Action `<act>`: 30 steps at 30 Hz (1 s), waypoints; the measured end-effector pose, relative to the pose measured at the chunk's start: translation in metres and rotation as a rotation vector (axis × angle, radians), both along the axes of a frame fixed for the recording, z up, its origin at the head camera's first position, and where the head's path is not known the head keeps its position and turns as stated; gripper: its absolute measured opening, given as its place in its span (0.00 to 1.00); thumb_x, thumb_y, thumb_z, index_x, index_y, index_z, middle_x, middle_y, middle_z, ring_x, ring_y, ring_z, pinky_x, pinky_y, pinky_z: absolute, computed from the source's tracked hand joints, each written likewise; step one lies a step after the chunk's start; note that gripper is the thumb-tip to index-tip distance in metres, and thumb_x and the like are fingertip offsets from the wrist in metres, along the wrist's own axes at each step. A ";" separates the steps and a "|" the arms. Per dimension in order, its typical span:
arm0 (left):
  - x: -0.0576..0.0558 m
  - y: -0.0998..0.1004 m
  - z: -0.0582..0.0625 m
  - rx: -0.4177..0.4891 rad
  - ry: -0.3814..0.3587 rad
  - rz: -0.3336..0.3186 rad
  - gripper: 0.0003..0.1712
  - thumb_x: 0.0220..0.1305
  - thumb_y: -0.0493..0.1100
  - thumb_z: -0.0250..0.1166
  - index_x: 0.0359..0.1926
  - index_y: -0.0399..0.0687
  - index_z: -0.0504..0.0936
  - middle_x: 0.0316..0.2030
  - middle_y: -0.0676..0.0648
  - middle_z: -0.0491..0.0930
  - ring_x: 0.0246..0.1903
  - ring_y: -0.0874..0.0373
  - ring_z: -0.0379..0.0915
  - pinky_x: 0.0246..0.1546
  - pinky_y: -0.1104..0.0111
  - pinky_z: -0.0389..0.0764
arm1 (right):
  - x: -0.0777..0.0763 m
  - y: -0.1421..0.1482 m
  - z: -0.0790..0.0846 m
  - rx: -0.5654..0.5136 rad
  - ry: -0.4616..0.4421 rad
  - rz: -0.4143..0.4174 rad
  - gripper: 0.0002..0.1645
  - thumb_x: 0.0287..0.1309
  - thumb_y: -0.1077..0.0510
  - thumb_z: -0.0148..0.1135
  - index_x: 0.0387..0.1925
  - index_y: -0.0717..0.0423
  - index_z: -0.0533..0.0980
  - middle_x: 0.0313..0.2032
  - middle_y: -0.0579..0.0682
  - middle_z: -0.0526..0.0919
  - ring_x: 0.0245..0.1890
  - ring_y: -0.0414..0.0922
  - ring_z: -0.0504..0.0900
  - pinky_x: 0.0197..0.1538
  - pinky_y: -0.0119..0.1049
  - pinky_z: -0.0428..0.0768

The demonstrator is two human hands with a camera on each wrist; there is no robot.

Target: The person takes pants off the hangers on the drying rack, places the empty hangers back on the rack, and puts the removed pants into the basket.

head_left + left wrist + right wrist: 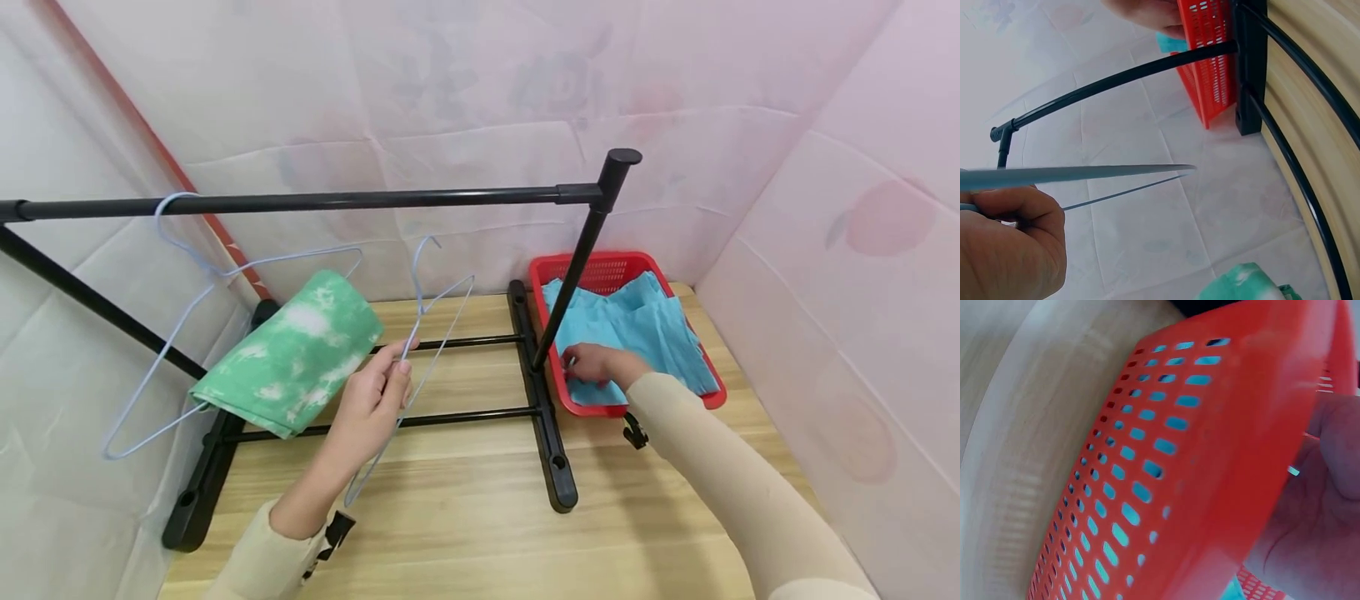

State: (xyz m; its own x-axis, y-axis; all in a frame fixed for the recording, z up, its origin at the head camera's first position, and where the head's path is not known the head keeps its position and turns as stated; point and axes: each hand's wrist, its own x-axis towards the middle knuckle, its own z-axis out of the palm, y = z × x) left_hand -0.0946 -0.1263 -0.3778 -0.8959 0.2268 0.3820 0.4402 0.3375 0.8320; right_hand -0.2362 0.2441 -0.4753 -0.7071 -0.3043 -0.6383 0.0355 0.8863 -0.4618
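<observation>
My left hand (372, 404) grips a light blue wire clothes hanger (418, 312) by one side, its hook pointing up, in front of the rack's lower bars. In the left wrist view the curled fingers (1016, 212) show around the wire. My right hand (600, 364) is inside a red plastic basket (716, 400), at the near left part of a folded blue cloth (622, 308). Its fingers bend down against the cloth beside the basket wall; I cannot tell whether they pinch it. In the right wrist view the basket's side hides part of that hand.
A black metal garment rack (375, 201) stands on the wooden table (465, 517). Another blue hanger (153, 367) hangs on its top bar at the left, with a folded green and white cloth (300, 350) over its lower bar. White sheeting (465, 75) encloses the table.
</observation>
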 end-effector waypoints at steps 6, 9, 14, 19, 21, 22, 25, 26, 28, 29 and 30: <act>0.000 -0.006 -0.003 -0.001 -0.008 0.006 0.19 0.79 0.37 0.48 0.64 0.38 0.72 0.19 0.50 0.70 0.16 0.63 0.62 0.15 0.70 0.66 | 0.005 0.005 0.009 0.062 0.036 0.059 0.30 0.65 0.53 0.62 0.65 0.59 0.71 0.57 0.63 0.74 0.52 0.57 0.74 0.46 0.51 0.83; -0.001 -0.007 -0.004 0.013 -0.017 -0.003 0.19 0.79 0.39 0.48 0.65 0.39 0.72 0.20 0.52 0.70 0.16 0.62 0.62 0.14 0.70 0.67 | 0.004 0.020 0.019 0.098 0.023 0.025 0.32 0.64 0.51 0.65 0.64 0.60 0.70 0.55 0.63 0.75 0.50 0.57 0.76 0.47 0.53 0.83; -0.002 -0.009 -0.004 0.004 -0.012 0.001 0.20 0.80 0.40 0.47 0.65 0.39 0.72 0.20 0.53 0.70 0.16 0.63 0.62 0.14 0.70 0.67 | 0.000 0.044 0.025 0.149 -0.067 -0.028 0.35 0.63 0.48 0.66 0.63 0.63 0.69 0.44 0.59 0.77 0.44 0.54 0.77 0.46 0.52 0.83; -0.001 -0.008 -0.004 0.000 -0.009 0.001 0.19 0.80 0.40 0.47 0.64 0.39 0.73 0.20 0.53 0.70 0.16 0.63 0.62 0.14 0.70 0.67 | 0.004 0.063 0.014 0.105 -0.174 -0.067 0.36 0.61 0.48 0.68 0.62 0.61 0.66 0.43 0.60 0.73 0.46 0.54 0.74 0.49 0.53 0.81; -0.001 -0.008 -0.004 0.000 -0.016 -0.001 0.19 0.80 0.41 0.47 0.64 0.39 0.73 0.20 0.53 0.70 0.16 0.63 0.62 0.15 0.70 0.67 | 0.007 0.067 0.006 0.085 -0.193 -0.084 0.33 0.61 0.48 0.68 0.59 0.59 0.66 0.44 0.59 0.71 0.48 0.54 0.71 0.49 0.50 0.79; -0.001 -0.008 -0.004 0.001 -0.019 -0.001 0.19 0.80 0.41 0.47 0.64 0.39 0.73 0.20 0.53 0.70 0.16 0.63 0.62 0.15 0.70 0.67 | 0.008 0.068 0.002 0.082 -0.196 -0.084 0.31 0.61 0.48 0.68 0.57 0.58 0.66 0.44 0.58 0.71 0.49 0.54 0.70 0.48 0.48 0.78; -0.001 -0.008 -0.004 -0.001 -0.024 -0.004 0.20 0.80 0.42 0.47 0.65 0.40 0.72 0.20 0.53 0.70 0.17 0.63 0.63 0.15 0.70 0.67 | 0.010 0.070 -0.008 0.075 -0.184 -0.086 0.27 0.61 0.48 0.68 0.51 0.55 0.65 0.42 0.57 0.69 0.47 0.52 0.68 0.43 0.42 0.74; -0.001 -0.008 -0.004 -0.001 -0.023 -0.004 0.20 0.80 0.42 0.47 0.65 0.40 0.73 0.20 0.53 0.69 0.17 0.63 0.63 0.15 0.70 0.67 | 0.010 0.070 -0.009 0.074 -0.168 -0.088 0.26 0.61 0.49 0.69 0.51 0.54 0.65 0.41 0.56 0.69 0.46 0.51 0.69 0.42 0.41 0.73; -0.002 -0.009 -0.003 0.001 -0.022 -0.004 0.19 0.80 0.41 0.47 0.65 0.41 0.73 0.20 0.53 0.69 0.17 0.63 0.63 0.15 0.70 0.67 | 0.007 0.072 -0.010 0.077 -0.135 -0.080 0.24 0.62 0.49 0.67 0.50 0.54 0.66 0.39 0.56 0.70 0.43 0.50 0.70 0.40 0.39 0.73; -0.002 -0.010 -0.003 0.002 -0.019 -0.004 0.19 0.80 0.41 0.47 0.65 0.41 0.73 0.20 0.53 0.69 0.17 0.63 0.63 0.15 0.70 0.67 | 0.005 0.073 -0.009 0.083 -0.113 -0.076 0.23 0.63 0.49 0.66 0.50 0.55 0.68 0.38 0.55 0.71 0.41 0.49 0.71 0.39 0.39 0.73; -0.002 -0.010 -0.003 0.003 -0.018 -0.002 0.19 0.80 0.40 0.47 0.65 0.41 0.73 0.20 0.53 0.69 0.17 0.62 0.62 0.15 0.70 0.67 | 0.003 0.073 -0.007 0.091 -0.092 -0.069 0.21 0.64 0.49 0.65 0.50 0.56 0.69 0.36 0.55 0.72 0.39 0.49 0.72 0.38 0.39 0.74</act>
State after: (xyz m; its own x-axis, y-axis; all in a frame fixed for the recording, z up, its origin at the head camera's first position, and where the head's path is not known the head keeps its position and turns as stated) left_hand -0.0967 -0.1366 -0.3803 -0.9021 0.2274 0.3668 0.4260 0.3337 0.8409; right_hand -0.2334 0.3175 -0.4824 -0.6614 -0.1946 -0.7244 0.1363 0.9185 -0.3712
